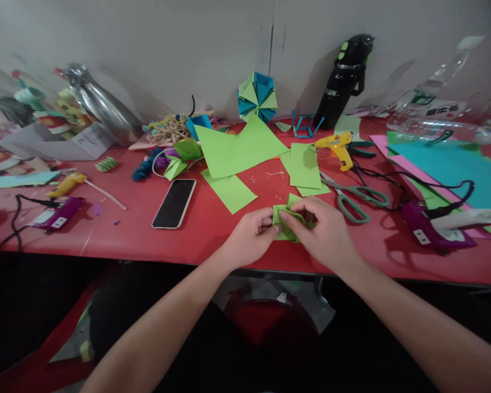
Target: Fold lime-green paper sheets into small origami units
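Near the front edge of the red table, both hands grip a small piece of folded green paper (290, 217). My left hand (251, 234) pinches its left side between thumb and curled fingers. From the right, my right hand (325, 232) presses its thumb onto the paper's top, with the fingers behind. Parts of the folds are hidden by the fingers. Flat green paper pieces (231, 191) lie just beyond, below a larger green sheet (237, 147). Scissors with grey-green handles (358, 202) lie to the right of my right hand.
A phone (174, 203) lies left of my hands. A yellow glue gun (336, 147) and purple power strips (429, 226) with cables sit rightward. Along the wall stand a blue-green paper ornament (257, 98), a black bottle (343, 82) and a clear plastic bottle (429, 103).
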### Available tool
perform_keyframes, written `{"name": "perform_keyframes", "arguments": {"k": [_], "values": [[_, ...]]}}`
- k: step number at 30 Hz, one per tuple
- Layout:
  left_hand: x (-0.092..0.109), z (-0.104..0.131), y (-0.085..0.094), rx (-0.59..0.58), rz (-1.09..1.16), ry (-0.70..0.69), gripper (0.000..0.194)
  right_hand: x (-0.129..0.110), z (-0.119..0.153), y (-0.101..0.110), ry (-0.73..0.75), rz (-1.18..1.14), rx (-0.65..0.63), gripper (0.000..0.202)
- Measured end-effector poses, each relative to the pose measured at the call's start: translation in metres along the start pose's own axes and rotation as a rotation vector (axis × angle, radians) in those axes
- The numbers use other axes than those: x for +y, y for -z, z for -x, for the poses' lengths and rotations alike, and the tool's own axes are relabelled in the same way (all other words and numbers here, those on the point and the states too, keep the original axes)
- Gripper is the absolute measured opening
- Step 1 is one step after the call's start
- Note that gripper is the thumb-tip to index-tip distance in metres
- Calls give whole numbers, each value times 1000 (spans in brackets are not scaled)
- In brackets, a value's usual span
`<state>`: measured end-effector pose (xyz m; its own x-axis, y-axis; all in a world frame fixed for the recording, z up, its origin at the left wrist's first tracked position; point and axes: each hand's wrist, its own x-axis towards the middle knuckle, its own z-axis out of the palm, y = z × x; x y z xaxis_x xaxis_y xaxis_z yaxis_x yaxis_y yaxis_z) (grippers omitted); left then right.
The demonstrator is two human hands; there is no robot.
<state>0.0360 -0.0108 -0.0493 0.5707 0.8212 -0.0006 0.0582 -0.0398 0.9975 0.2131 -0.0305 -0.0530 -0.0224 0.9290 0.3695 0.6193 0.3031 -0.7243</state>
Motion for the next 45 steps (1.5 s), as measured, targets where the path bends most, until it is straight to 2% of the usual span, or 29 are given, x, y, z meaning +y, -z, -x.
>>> {"name": "perform_keyframes", "arguments": {"k": [16,18,20,23,26,34,39,45], "values": [[-2,-1,0,-15,3,-2,6,0,-1,0,50,-6,16,15],[-4,0,1,-10,-50,-20,4,1,-2,2,106,52,57,10],[-4,1,2,15,-153,-49,8,0,-4,5,203,139,66,20],[2,4,5,38,-341,-84,13,-2,-7,11,302,191,-12,19],[11,7,7,30,-465,-99,15,-5,-10,18,287,91,-67,9],[13,8,9,239,-348,-219,21,-7,-14,29,54,-315,-47,6],[14,9,16,371,-539,-389,13,-2,-12,30,141,-398,-38,10],[16,15,21,382,-640,-526,13,-4,-5,34,255,-234,-9,16]]}}
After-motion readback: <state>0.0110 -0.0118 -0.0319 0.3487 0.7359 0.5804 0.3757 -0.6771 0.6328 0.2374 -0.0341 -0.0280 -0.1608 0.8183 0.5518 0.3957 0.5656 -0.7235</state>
